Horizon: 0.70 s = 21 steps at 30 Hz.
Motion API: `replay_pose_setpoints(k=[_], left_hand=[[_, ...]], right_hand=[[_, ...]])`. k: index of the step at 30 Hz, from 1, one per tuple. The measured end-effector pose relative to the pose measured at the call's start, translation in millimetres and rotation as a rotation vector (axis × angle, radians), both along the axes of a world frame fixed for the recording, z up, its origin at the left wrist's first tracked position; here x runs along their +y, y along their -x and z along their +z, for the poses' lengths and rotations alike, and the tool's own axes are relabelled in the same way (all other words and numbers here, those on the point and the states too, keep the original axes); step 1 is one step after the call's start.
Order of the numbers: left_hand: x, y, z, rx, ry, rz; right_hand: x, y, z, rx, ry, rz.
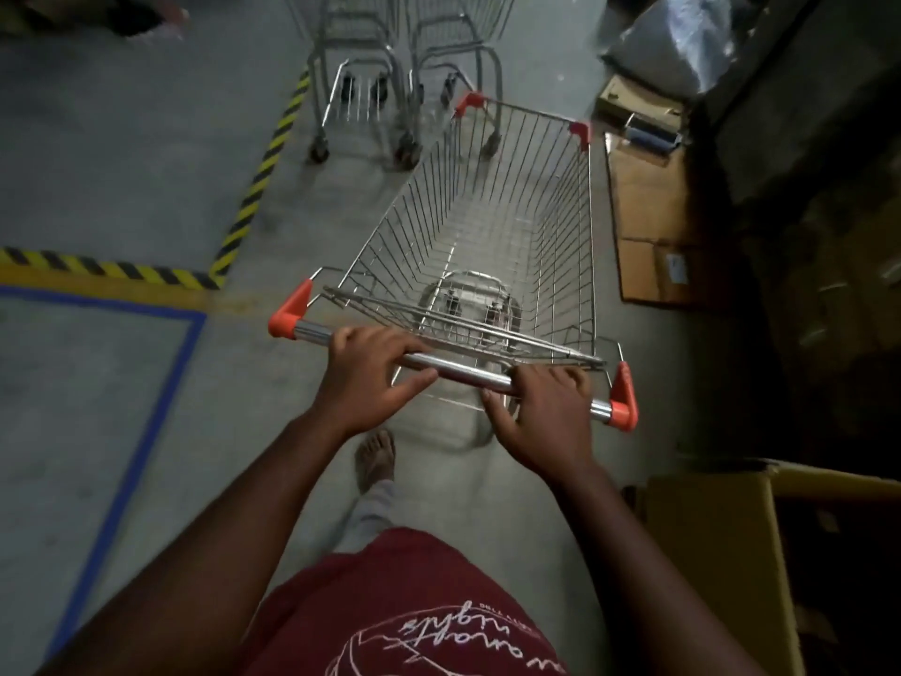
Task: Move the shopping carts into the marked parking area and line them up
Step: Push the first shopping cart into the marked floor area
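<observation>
Two hands on one cart: the left hand (pixel 373 370) and the right hand (pixel 541 414) both sit on the handle bar (pixel 458 368).
Cart (pixel 492 246): wire basket, nothing in it, standing on the concrete floor (pixel 122 153) and angled toward the far end of the lane.
Left grip: fingers curled over the top of the bar, thumb spread along its near side; it holds the bar.
Right grip: fingers folded over the bar near the orange end cap (pixel 624 397), thumb tucked under; it holds the bar too.
Handling: likely light while unloaded, stiff in the frame, rolling freely on casters, so it may swing at the nose if pushed unevenly.
Where to hold: the smooth metal bar, hands spread wide as they are, which should give steering leverage; the polished tube could be slippery.
Parked carts (pixel 404 65): two stand side by side just ahead, close to the basket's front left corner.
Marking: striped tape (pixel 265 158) runs along the left of the parked carts.
Right side: flattened cardboard (pixel 648 222) lies just beside the basket, leaving little room.
</observation>
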<state>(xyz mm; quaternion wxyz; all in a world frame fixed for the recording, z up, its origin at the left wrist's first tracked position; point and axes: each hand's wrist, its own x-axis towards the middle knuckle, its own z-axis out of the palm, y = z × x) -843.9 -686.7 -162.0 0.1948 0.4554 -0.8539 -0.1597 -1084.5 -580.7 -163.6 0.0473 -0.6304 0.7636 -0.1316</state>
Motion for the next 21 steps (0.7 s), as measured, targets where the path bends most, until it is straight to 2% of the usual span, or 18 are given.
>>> replay_pose_setpoints(k=[8, 21], left_hand=[[133, -55, 5, 0.001, -0.025, 0.187], [310, -198, -5, 0.024, 0.019, 0.553]], right_hand=[[87, -40, 9, -0.020, 0.003, 0.197], [171, -175, 17, -0.009, -0.013, 0.595]])
